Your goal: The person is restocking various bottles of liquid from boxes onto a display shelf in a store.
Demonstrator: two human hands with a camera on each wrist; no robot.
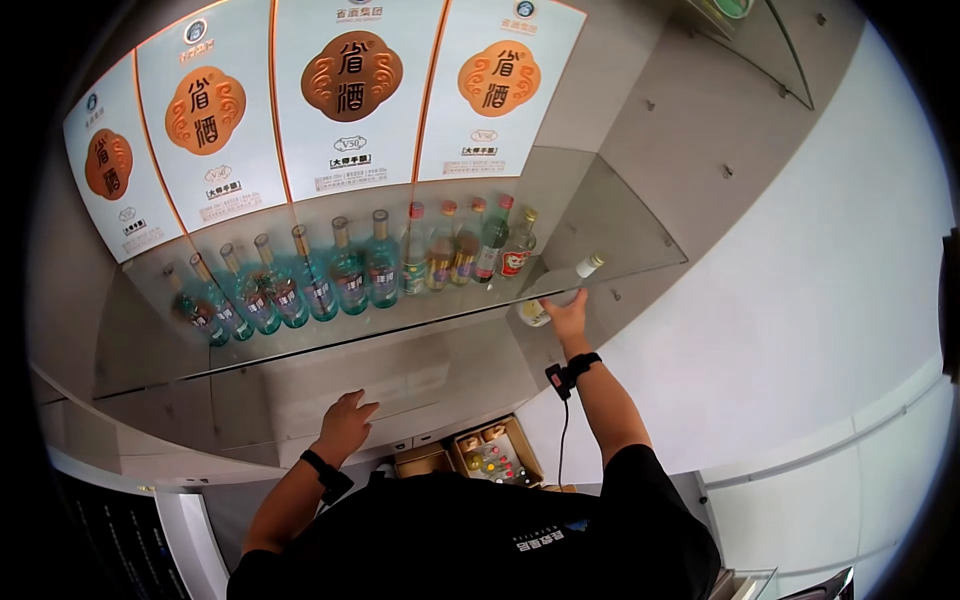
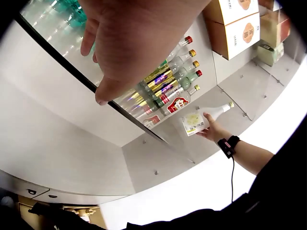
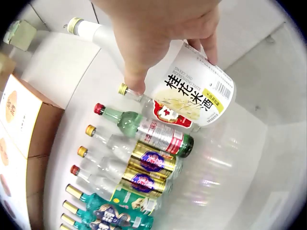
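Observation:
My right hand (image 1: 568, 320) grips a frosted white bottle (image 3: 201, 93) of osmanthus rice wine, with a yellow-flowered label and a pale gold cap. The fingers and thumb wrap its body in the right wrist view. The bottle is at the right end of a row on the glass shelf (image 1: 625, 262), its cap leaning toward the back right in the head view. Nearest to it stands a clear bottle with a red label (image 1: 516, 262), then a green bottle (image 3: 144, 128). Low in front of the shelf's edge, my left hand (image 1: 345, 425) holds nothing, its fingers loosely extended.
Gold-labelled bottles (image 1: 440, 262) and several teal bottles (image 1: 318, 290) continue the row leftward. Behind them stand tall white boxes (image 1: 350, 150) with orange emblems. Another glass shelf (image 1: 780, 50) is at upper right. On the floor, a cardboard box (image 1: 535, 465) contains more bottles.

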